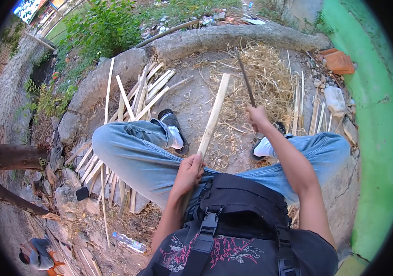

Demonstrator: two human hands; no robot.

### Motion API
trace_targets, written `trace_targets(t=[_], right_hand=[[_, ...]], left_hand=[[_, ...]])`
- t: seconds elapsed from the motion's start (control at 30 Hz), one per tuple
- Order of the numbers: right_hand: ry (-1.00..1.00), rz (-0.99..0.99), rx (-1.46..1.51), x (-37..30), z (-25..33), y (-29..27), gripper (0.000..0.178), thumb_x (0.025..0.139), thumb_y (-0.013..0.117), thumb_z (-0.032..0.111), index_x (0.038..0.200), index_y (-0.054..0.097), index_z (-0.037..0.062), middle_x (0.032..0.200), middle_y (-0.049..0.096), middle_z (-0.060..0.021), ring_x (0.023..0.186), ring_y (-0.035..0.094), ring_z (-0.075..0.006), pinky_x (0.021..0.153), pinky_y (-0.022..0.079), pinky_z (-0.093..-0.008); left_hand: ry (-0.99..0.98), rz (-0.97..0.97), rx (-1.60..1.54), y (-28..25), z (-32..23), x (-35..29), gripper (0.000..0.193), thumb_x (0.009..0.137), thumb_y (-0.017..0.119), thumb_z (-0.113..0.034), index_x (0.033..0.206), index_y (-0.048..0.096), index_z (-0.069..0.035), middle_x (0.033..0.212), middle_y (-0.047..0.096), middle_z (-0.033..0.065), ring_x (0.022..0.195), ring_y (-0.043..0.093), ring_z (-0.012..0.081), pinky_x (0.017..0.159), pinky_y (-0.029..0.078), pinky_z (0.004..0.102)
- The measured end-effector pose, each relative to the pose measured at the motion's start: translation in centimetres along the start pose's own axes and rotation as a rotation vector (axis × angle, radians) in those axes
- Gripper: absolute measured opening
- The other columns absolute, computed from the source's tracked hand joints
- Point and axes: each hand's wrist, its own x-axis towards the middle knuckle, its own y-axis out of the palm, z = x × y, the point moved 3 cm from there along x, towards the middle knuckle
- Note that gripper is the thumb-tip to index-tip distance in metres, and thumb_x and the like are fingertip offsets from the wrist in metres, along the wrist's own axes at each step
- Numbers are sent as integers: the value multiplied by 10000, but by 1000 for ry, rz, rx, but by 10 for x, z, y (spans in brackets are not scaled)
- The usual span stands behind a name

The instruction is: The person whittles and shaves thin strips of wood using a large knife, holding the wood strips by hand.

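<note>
My left hand point(189, 172) is closed round the lower part of a pale bamboo strip point(216, 108), which slants up and away from my lap between my knees. In my right hand point(258, 117) I grip a long dark blade point(245, 79), a machete by its look, pointing away and a little left; its handle is hidden in my fist. Blade and strip are apart. Beyond the blade lies a heap of curly shavings point(270, 76). A pile of split bamboo strips point(143, 94) lies past my left knee, and further strips point(127, 191) stick out beside my left thigh.
A low concrete kerb point(233, 39) curves across the far side. On the right are a green wall point(371, 138), a broken brick point(339, 62) and a whitish block point(335, 100). A plastic bottle point(130, 242) lies at lower left, near a seated person point(40, 253). Tree trunks point(10, 157) jut in from the left.
</note>
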Motion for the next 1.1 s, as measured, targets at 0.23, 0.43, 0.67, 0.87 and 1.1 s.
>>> trace_targets(t=[0.23,0.43,0.67,0.87,1.1], right_hand=[[-296,147,568,-60,81,11,303,870,691,328,874,572,49,518,348,87,398,308,-35,388,281,-226],[-371,7,536,-47,72,0,228,845,720,243,829,598,52,525,417,73,392,346,-33,371,259,-226],[-322,-188,334,-40,74,-37,183,854,683,183,894,624,14,558,456,62,442,384,-38,410,301,-230],[-454,-181,49,-67,76,-17,287,825,711,275,838,682,-10,606,573,6,542,510,-85,498,381,-253],[-361,126,190,-99,73,13,349,748,798,348,725,663,27,548,487,48,449,410,-42,424,290,-245]], left_hand=[[36,4,149,4,4,3,405,1012,404,-390,840,528,-45,531,394,-49,414,335,52,387,278,227],[38,31,253,10,0,1,383,1015,406,-364,826,527,-54,548,388,-53,439,332,49,402,262,227],[31,28,221,12,-1,0,393,1018,397,-363,836,536,-44,559,381,-57,446,315,49,413,268,230],[-2,41,203,11,-6,-1,386,1016,397,-373,868,528,-42,557,395,-47,433,335,52,395,283,221],[7,43,162,10,-3,1,379,1016,393,-374,889,521,-41,557,394,-39,427,346,59,394,298,222]])
